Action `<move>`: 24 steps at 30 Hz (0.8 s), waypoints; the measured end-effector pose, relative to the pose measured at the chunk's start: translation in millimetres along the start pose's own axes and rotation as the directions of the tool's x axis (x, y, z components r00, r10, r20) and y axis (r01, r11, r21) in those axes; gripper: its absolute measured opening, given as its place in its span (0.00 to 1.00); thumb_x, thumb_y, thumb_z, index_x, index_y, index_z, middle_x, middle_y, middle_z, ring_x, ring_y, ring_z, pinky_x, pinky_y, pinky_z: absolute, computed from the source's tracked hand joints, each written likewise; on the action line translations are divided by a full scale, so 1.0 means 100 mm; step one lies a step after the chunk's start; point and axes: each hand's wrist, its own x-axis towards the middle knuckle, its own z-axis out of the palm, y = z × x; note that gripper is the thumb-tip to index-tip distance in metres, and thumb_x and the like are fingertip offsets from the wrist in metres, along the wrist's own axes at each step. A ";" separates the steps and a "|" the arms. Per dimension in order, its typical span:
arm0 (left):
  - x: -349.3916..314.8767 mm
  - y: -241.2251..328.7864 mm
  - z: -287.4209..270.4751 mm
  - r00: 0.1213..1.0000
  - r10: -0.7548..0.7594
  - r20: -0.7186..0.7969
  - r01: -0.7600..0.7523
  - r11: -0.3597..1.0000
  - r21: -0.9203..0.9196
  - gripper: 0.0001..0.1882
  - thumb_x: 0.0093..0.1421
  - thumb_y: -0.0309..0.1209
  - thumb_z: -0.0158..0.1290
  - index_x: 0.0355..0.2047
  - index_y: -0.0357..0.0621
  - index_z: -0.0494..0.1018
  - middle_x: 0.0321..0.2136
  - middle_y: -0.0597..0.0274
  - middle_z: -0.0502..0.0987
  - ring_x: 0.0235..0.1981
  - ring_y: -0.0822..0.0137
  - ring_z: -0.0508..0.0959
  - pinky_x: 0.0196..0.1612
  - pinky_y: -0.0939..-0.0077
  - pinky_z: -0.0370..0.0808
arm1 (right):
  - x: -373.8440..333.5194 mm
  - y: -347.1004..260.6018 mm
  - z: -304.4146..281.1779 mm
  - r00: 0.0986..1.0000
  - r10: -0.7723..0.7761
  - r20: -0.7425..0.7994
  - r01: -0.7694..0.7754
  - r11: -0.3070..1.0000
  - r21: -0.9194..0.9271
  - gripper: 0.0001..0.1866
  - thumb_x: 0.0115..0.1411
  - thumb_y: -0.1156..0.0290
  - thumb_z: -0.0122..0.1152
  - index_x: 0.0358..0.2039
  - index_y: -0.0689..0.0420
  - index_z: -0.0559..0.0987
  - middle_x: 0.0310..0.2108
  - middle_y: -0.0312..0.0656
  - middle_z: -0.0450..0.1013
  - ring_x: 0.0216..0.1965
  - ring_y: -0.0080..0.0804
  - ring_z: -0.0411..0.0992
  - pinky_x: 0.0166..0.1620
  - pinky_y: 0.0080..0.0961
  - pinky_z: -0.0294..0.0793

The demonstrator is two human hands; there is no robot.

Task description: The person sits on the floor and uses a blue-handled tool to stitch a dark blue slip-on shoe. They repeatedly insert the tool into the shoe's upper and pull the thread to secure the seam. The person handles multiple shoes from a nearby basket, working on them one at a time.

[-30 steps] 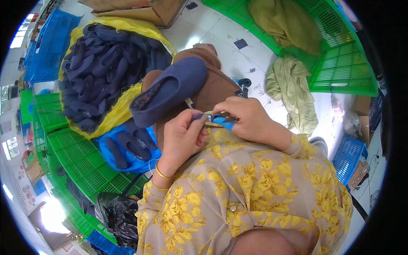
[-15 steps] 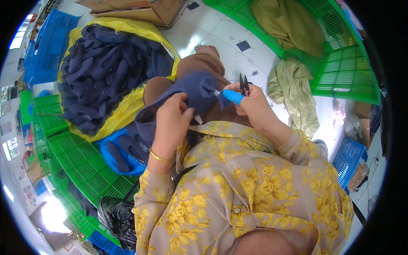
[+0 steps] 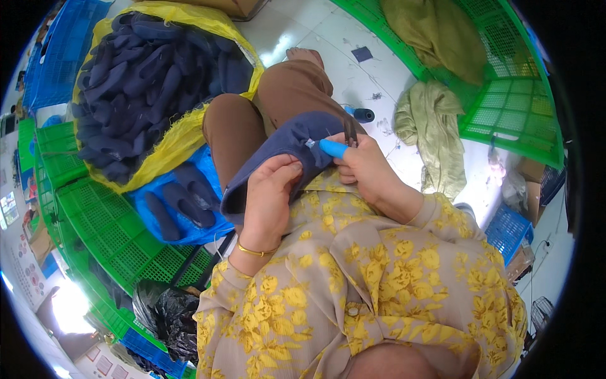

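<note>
A navy fabric slipper [image 3: 284,136] lies over my brown-trousered lap, its hollow end toward the lower left. My left hand [image 3: 273,189] pinches its near edge between thumb and fingers. At its right end is my right hand [image 3: 369,165], with a small pair of dark scissors [image 3: 350,129] held in it, blades pointing away from me. A blue cover [image 3: 332,149] wraps one finger of that hand, and its tip is against the cloth. Beside that tip, a small pale bit [image 3: 310,144] shows on the navy fabric.
To the left stands a yellow sack [image 3: 252,85] full of navy slippers, with a blue bag [image 3: 218,232] holding several more below it. Green crates [image 3: 120,234] line the left; another green crate [image 3: 517,136] is at right. A dark thread spool [image 3: 363,115] lies beyond my lap.
The slipper has turned and spread flatter across my lap, and my right fingertips have come in closer on it. The view has shifted, bringing the spool into sight.
</note>
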 end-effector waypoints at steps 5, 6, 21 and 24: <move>0.02 -0.04 -0.03 1.000 0.012 -0.001 -0.012 0.999 -0.053 0.06 0.58 0.21 0.53 0.36 0.36 0.75 0.33 0.64 0.77 0.35 0.72 0.74 0.43 0.80 0.70 | 0.01 0.03 -0.01 0.996 0.053 0.073 -0.056 0.998 0.043 0.07 0.60 0.67 0.62 0.30 0.53 0.73 0.18 0.24 0.59 0.14 0.11 0.49 0.17 0.16 0.47; 0.01 -0.05 -0.03 1.000 0.016 0.000 -0.016 0.998 -0.059 0.06 0.58 0.21 0.53 0.36 0.36 0.75 0.32 0.64 0.77 0.35 0.72 0.74 0.43 0.80 0.70 | 0.00 0.03 -0.01 0.994 0.059 0.094 -0.065 0.996 0.056 0.07 0.60 0.67 0.62 0.29 0.52 0.73 0.17 0.24 0.59 0.14 0.11 0.49 0.17 0.16 0.46; 0.00 -0.01 0.11 0.997 0.052 -0.056 -0.047 0.995 0.083 0.06 0.58 0.29 0.59 0.29 0.43 0.73 0.24 0.71 0.72 0.26 0.80 0.68 0.32 0.87 0.65 | 0.00 0.08 0.02 0.996 0.032 0.082 -0.035 0.999 0.030 0.08 0.59 0.67 0.62 0.29 0.50 0.72 0.19 0.25 0.60 0.15 0.11 0.50 0.18 0.15 0.47; -0.01 0.02 0.20 0.991 0.065 -0.114 -0.042 0.980 0.193 0.09 0.57 0.31 0.61 0.28 0.41 0.73 0.23 0.74 0.70 0.25 0.82 0.65 0.29 0.86 0.61 | 0.00 0.08 0.03 0.997 0.020 0.076 -0.020 1.000 0.002 0.08 0.59 0.67 0.63 0.29 0.51 0.72 0.19 0.25 0.61 0.15 0.12 0.52 0.18 0.16 0.48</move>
